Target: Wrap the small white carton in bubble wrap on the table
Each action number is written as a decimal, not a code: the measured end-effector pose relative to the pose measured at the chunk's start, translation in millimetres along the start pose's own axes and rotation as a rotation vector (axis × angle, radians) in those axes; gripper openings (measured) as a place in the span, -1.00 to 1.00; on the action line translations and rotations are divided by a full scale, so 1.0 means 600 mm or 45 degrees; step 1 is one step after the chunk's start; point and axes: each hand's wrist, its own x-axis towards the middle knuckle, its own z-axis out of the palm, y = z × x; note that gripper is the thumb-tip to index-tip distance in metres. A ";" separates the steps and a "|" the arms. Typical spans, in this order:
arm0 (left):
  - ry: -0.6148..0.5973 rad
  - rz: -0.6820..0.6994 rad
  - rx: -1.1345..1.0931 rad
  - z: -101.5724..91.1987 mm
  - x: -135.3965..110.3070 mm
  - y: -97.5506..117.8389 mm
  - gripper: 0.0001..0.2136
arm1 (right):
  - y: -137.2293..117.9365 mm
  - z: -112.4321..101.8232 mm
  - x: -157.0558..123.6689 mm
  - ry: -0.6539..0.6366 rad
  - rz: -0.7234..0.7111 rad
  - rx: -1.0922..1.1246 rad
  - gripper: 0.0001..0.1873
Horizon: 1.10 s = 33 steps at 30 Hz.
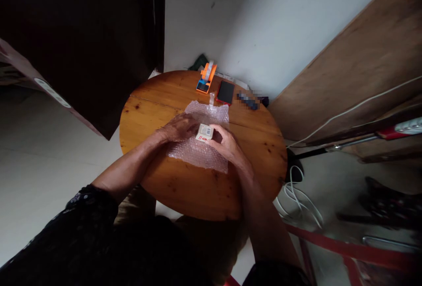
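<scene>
Grasping a small pale box [205,132] by its right side, the fingers of the right hand [228,144] were curved around it, over the middle of a sheet of bubble wrap [198,158]. Whether the box rested on the wrap or was held clear of it could not be told. The left hand [180,127] was just beside the box's left side; its fingertips were dim and blurred, so I could not tell whether they touched it or how firmly they were bent. Red print and a barcode-like patch showed on the box, too small to read. The lower edge of view cut off the dark patterned sleeves [89,207].

A rounded wooden counter [201,198], knotted and seamed, carried the wrap. Near its far edge stood an orange tape dispenser [211,79], beside it a flat dark device [226,92] and, farther right, an object [248,100] masked by pixelation. Beyond rose a pale wall [211,26]; a dark panel [99,35] loomed at left, its details lost in shadow. At right, a brown board [329,66] slanted above a looped white cable [292,183].
</scene>
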 end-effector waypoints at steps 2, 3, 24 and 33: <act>-0.021 -0.004 0.014 -0.003 0.000 0.003 -0.75 | -0.001 0.000 0.000 -0.001 0.000 0.010 -0.54; -0.030 -0.002 0.023 -0.004 -0.001 0.004 -0.75 | -0.001 0.000 0.000 -0.001 -0.002 0.003 -0.55; 0.188 -0.081 -0.212 -0.001 -0.004 0.016 -0.58 | 0.020 -0.017 -0.002 -0.056 0.088 0.019 -0.28; 0.326 -0.078 -0.324 -0.010 -0.007 0.013 -0.60 | 0.060 -0.010 0.004 0.050 0.147 0.148 -0.29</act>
